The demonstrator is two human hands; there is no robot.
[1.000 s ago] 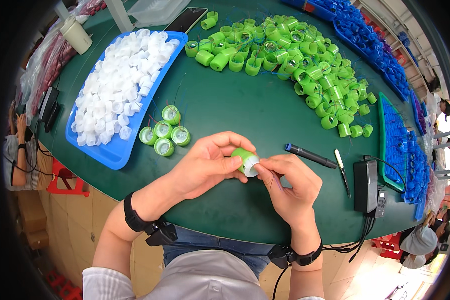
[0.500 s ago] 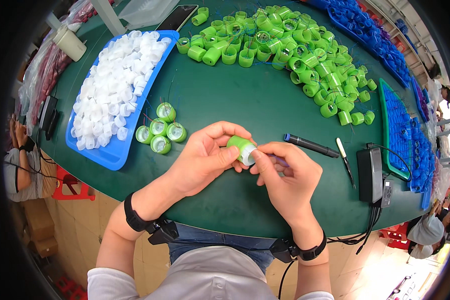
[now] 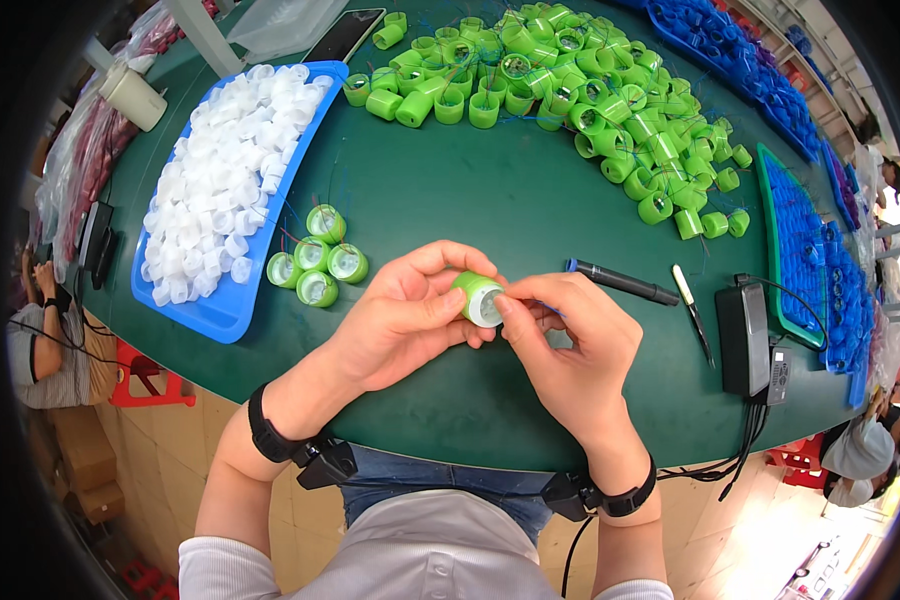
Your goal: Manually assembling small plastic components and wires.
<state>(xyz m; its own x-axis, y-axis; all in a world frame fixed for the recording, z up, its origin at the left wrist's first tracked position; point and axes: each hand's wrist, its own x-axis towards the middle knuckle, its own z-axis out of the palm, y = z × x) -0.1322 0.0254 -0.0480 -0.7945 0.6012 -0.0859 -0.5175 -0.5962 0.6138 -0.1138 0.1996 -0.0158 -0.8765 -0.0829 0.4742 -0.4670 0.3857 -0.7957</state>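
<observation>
My left hand [image 3: 400, 312] is closed round a short green plastic cylinder [image 3: 468, 284], its open end turned to the right. A translucent white cup [image 3: 485, 306] sits inside that end, with its rim showing. My right hand [image 3: 575, 335] pinches the rim of the white cup between thumb and forefinger, the other fingers curled. A bit of thin blue wire shows by the right fingers; where it leads is hidden. Left of my hands, several green cylinders with white cups inside [image 3: 313, 255] stand in a small cluster, thin wires rising from them.
A blue tray [image 3: 232, 322] heaped with white cups lies at left. Many green cylinders [image 3: 610, 110] with wires spread across the back. To the right are a dark marker [image 3: 625, 283], a slim pen [image 3: 692, 312], a black adapter [image 3: 742, 345] with cables, and a green-rimmed tray [image 3: 767, 215].
The green cylinder has turned so its open end faces me more. The white cup appears deeper inside it. My right fingers have shifted slightly left along the rim.
</observation>
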